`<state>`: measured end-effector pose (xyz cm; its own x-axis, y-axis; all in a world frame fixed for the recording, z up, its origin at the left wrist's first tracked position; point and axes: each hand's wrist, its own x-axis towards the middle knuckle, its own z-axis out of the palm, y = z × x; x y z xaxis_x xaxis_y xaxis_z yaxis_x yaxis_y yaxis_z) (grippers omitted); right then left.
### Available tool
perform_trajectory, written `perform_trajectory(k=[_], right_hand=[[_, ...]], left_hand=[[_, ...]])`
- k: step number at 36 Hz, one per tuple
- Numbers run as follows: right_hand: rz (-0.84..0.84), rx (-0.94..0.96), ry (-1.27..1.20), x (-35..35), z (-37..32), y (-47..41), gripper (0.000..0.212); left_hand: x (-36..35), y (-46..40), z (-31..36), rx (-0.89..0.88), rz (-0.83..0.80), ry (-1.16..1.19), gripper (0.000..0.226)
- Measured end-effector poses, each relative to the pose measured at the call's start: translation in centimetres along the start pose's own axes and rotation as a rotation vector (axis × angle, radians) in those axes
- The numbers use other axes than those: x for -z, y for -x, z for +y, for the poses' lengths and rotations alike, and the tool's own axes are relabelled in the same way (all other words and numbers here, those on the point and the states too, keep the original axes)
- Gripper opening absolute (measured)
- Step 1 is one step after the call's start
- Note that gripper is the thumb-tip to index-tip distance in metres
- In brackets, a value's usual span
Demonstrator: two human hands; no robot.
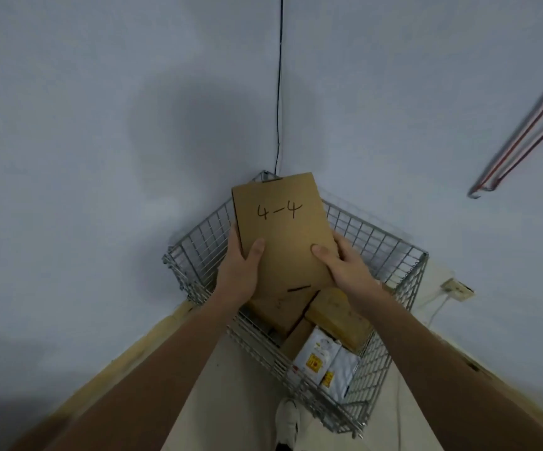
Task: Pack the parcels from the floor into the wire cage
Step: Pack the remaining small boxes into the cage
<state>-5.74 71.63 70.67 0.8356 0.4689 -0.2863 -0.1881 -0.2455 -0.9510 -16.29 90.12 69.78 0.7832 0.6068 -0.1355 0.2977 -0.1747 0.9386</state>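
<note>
A flat brown cardboard parcel (284,229) marked "4-4" is held above the wire cage (393,252), which stands in the corner of the room. My left hand (240,265) grips the parcel's left edge with the thumb on its face. My right hand (345,265) grips its right edge the same way. Inside the cage lie brown boxes (338,317) and white plastic mail bags (319,359) with yellow labels.
Grey walls meet behind the cage, with a black cable (279,92) running down the corner. A wall socket (457,288) with a white cord sits to the right. Red and grey pipes (524,135) cross the right wall. My shoe (288,421) stands on the pale floor by the cage.
</note>
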Motion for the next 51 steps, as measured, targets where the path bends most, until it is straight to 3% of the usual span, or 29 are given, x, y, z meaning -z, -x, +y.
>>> perform_trajectory(k=[6, 10, 13, 16, 26, 30, 32, 35, 41, 47, 51], right_hand=[[-0.001, -0.020, 0.026, -1.6, 0.9, -7.7, 0.065], [0.004, -0.058, 0.057, -2.2, 1.4, -12.3, 0.084], [0.043, -0.081, 0.064, -2.6, 1.9, -15.7, 0.074], [0.099, -0.117, 0.029, -3.1, 2.2, -18.1, 0.066], [0.276, -0.251, -0.032, -6.1, 4.1, -23.1, 0.061], [0.364, -0.354, -0.065, -7.5, 5.5, -23.4, 0.077], [0.393, -0.416, -0.104, -8.5, 6.7, -23.1, 0.088], [0.455, -0.513, -0.146, -10.4, 9.0, -22.2, 0.081], [0.553, -0.662, -0.131, -13.4, 14.9, -20.3, 0.088], [0.552, -0.732, -0.140, -15.0, 20.3, -21.3, 0.076], [0.502, -0.763, -0.135, -15.4, 24.5, -24.3, 0.085]], left_hand=[[0.3, -7.9, -1.3, 0.124, -0.052, 0.093, 0.080], [1.1, -13.1, -2.0, 0.279, -0.104, 0.132, 0.084], [1.5, -17.1, -2.3, 0.328, -0.133, 0.151, 0.074], [1.6, -20.6, -2.8, 0.332, -0.204, 0.135, 0.061], [-0.1, -29.2, -6.0, 0.325, -0.421, 0.072, 0.061], [-0.6, -31.9, -7.5, 0.366, -0.534, 0.068, 0.062], [-1.0, -33.0, -8.6, 0.383, -0.596, 0.037, 0.065], [-1.5, -33.9, -10.5, 0.408, -0.686, -0.033, 0.060], [-3.0, -34.4, -15.2, 0.459, -0.838, -0.178, 0.062], [-5.4, -35.1, -20.4, 0.493, -0.888, -0.259, 0.048], [-6.9, -37.4, -24.3, 0.472, -0.879, -0.301, 0.049]])
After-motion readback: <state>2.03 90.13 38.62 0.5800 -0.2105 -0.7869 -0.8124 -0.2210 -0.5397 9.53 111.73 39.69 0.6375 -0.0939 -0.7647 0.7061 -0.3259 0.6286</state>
